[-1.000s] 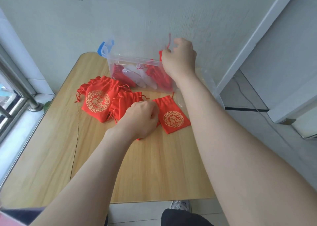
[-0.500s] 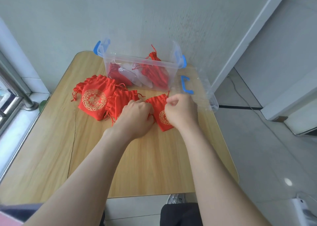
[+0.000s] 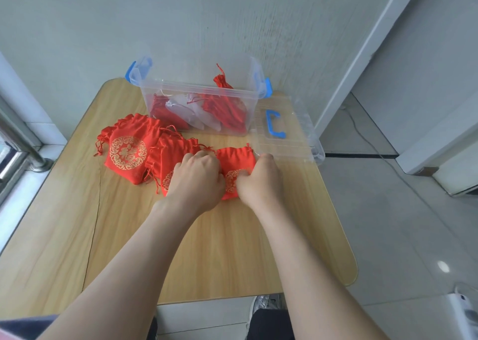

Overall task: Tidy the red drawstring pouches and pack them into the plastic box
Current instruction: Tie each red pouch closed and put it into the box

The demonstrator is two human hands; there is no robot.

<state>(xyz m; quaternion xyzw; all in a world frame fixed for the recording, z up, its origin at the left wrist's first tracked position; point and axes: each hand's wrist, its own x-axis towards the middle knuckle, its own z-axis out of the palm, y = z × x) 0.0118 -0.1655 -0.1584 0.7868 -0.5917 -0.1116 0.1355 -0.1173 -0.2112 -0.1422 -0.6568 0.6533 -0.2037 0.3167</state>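
Both hands curl onto one small pouch (image 3: 236, 158) mid-table: left hand (image 3: 196, 175) at its 9 o'clock edge, right hand (image 3: 260, 182) at 3, apparently pinching cloth, though the fingertips are hidden. It looks soft, light and floppy, so it is best gathered by the neck. The box (image 3: 196, 93) sits at 12, more pouches (image 3: 128, 152) at 10.

Both bare forearms reached forward and converged, backs of the hands up. The left hand (image 3: 198, 178) curled its fingers at the left edge of the small red pouch (image 3: 234, 158). The right hand (image 3: 260, 182) pinched the right edge, knuckles bent, thumb turned inward. The hands were close but apart.
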